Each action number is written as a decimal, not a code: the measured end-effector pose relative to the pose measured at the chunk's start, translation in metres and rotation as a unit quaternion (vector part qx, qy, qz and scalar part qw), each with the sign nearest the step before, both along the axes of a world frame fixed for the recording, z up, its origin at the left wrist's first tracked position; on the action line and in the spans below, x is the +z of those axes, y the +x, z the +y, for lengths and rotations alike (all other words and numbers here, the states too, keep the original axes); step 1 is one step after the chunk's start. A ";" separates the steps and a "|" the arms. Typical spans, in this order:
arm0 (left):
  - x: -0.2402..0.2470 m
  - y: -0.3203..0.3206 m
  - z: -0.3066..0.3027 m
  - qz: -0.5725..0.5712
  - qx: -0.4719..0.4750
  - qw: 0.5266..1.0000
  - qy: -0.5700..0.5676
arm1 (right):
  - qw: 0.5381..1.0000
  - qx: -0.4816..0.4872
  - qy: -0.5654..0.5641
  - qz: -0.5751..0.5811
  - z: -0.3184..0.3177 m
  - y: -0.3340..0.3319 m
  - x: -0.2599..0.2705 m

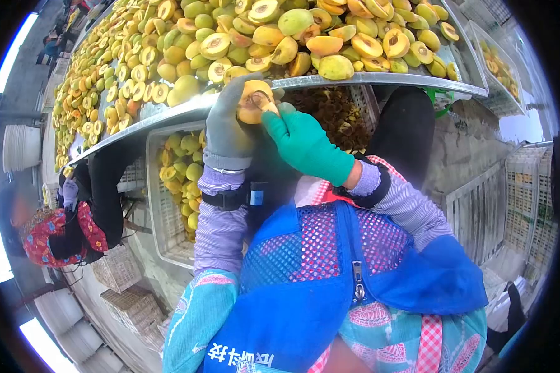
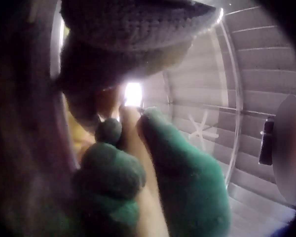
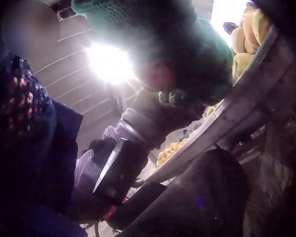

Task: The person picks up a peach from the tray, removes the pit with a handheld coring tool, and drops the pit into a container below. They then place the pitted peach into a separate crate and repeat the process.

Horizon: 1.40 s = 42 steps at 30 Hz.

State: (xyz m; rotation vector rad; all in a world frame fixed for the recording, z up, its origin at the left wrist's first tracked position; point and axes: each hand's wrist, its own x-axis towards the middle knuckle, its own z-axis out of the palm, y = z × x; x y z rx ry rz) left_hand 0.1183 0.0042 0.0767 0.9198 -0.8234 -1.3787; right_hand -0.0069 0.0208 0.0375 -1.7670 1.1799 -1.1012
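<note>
My left hand (image 1: pixel 230 121), in a grey glove, holds a yellow-fleshed peach half (image 1: pixel 252 104) with its cut face turned up and a brownish hollow in the middle. My right hand (image 1: pixel 311 144), in a green glove, grips a slim tool with a tan handle (image 2: pixel 144 173). In the left wrist view the handle runs between the green fingers towards the fruit. The thumb side of the right hand meets the peach half's lower right edge. The tool's working end cannot be told. In the right wrist view the green glove (image 3: pixel 187 54) is dark against a bright light.
Peach halves (image 1: pixel 211 46) are heaped on a metal-edged table (image 1: pixel 379 79). Below stand a crate of peaches (image 1: pixel 183 168) and a crate of brown pieces (image 1: pixel 333 115). Another person (image 1: pixel 65 230) sits at left. Crates (image 1: pixel 526 205) stack at right.
</note>
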 end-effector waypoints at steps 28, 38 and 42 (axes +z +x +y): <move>0.003 -0.005 0.006 0.089 0.043 0.990 0.106 | 0.472 0.374 0.572 -0.557 0.011 -0.016 0.028; 0.019 0.132 -0.034 -0.780 0.178 0.599 0.024 | 0.586 0.089 0.690 -0.414 0.011 -0.064 -0.041; -0.011 0.139 -0.112 -0.856 -0.071 0.512 0.029 | 0.731 0.075 0.590 -0.334 0.010 -0.058 0.010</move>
